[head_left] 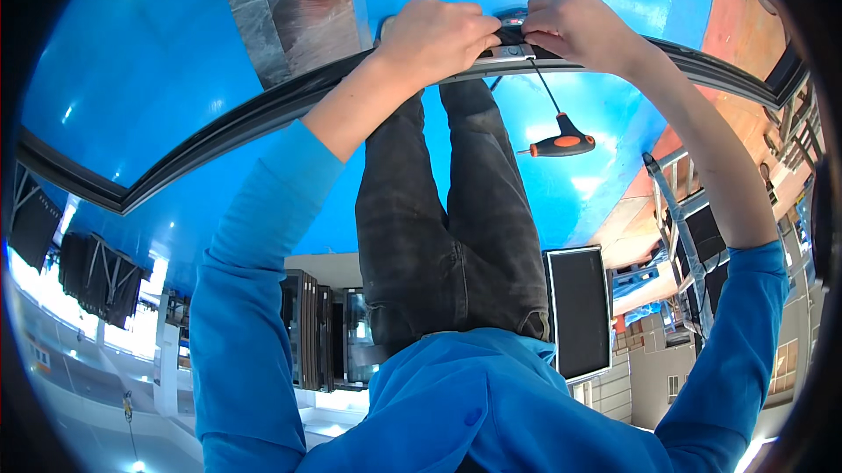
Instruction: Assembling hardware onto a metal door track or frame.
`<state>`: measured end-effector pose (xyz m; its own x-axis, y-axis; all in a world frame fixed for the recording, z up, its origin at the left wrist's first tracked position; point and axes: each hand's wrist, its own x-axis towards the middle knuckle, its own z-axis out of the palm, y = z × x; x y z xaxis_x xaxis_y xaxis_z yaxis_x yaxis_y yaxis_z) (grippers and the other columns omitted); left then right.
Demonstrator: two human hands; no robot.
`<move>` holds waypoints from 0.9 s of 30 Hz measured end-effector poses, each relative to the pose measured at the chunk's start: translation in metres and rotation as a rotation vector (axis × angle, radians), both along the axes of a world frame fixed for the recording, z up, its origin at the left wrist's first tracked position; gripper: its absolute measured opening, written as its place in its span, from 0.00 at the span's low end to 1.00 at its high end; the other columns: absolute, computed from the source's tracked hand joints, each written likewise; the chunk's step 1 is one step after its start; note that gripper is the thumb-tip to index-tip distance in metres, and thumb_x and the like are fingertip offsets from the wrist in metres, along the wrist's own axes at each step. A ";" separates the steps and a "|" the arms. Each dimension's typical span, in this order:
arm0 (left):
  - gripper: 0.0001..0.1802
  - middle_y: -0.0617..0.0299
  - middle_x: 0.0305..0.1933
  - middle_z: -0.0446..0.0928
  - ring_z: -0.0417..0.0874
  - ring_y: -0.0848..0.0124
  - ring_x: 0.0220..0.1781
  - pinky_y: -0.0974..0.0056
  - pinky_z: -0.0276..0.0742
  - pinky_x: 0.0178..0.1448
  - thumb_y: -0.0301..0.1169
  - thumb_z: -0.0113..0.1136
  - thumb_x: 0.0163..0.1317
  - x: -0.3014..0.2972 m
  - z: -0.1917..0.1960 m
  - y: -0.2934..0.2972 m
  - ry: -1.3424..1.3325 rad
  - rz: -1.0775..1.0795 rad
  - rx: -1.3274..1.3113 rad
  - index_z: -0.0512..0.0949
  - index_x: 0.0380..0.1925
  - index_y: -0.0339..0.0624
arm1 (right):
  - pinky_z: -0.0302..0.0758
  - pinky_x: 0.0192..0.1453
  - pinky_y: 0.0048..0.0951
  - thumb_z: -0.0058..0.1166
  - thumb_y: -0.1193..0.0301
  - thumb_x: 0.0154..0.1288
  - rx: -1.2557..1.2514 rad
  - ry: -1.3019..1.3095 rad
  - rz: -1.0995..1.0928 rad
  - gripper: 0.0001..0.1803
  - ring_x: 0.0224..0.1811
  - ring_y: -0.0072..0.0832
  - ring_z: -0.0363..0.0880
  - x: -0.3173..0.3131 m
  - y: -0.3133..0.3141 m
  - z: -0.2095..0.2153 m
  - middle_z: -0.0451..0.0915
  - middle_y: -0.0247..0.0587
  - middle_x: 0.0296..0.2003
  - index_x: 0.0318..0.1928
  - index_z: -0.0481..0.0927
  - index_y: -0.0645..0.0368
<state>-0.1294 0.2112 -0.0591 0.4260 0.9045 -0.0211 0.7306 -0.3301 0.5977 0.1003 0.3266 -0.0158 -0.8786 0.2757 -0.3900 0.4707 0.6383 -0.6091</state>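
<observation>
A long dark frame profile (pixel 254 125) runs across in front of me, bent by the lens. Both hands meet at its middle, beside a small silver metal fitting (pixel 509 53). My left hand (pixel 436 37) is closed in a pinch just left of the fitting. On the other side, my right hand (pixel 581 32) has its fingertips pressed together over the profile. Whatever the fingertips hold is hidden or too small to name. A T-handle hex key (pixel 563 138), black and orange, has its thin shaft end at the fitting, with the handle toward me.
Beyond the profile, a plastic-wrapped package (pixel 303 21) lies on the shiny blue floor (pixel 158 52). Dark framed panels (pixel 311 328) stand near my legs on the left, and a black rectangular panel (pixel 579 311) on the right. A metal rack (pixel 680 210) stands farther right.
</observation>
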 end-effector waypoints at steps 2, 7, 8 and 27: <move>0.06 0.70 0.31 0.85 0.82 0.62 0.26 0.61 0.72 0.29 0.37 0.69 0.67 0.005 0.002 -0.002 0.023 0.057 -0.047 0.91 0.39 0.55 | 0.76 0.42 0.38 0.64 0.71 0.68 0.036 0.004 -0.005 0.08 0.34 0.41 0.82 -0.001 -0.003 -0.001 0.83 0.38 0.32 0.30 0.88 0.58; 0.05 0.70 0.30 0.85 0.80 0.62 0.25 0.60 0.71 0.29 0.36 0.69 0.66 0.012 0.002 -0.005 0.031 0.117 -0.042 0.91 0.38 0.55 | 0.77 0.42 0.37 0.64 0.71 0.68 0.131 -0.050 -0.090 0.06 0.34 0.40 0.82 -0.003 -0.017 -0.002 0.83 0.37 0.33 0.33 0.89 0.56; 0.05 0.70 0.30 0.85 0.80 0.62 0.25 0.60 0.71 0.29 0.36 0.69 0.66 0.012 0.002 -0.005 0.030 0.126 -0.030 0.91 0.38 0.55 | 0.77 0.42 0.37 0.64 0.71 0.68 0.160 -0.069 -0.119 0.05 0.34 0.40 0.82 -0.003 -0.019 -0.001 0.83 0.37 0.33 0.34 0.90 0.56; 0.10 0.68 0.39 0.90 0.80 0.67 0.26 0.67 0.73 0.31 0.37 0.72 0.65 0.004 0.014 -0.001 -0.221 0.310 -0.457 0.92 0.43 0.47 | 0.76 0.60 0.36 0.69 0.77 0.58 -0.013 0.029 -0.295 0.18 0.52 0.37 0.78 0.022 -0.050 0.037 0.83 0.33 0.48 0.51 0.90 0.55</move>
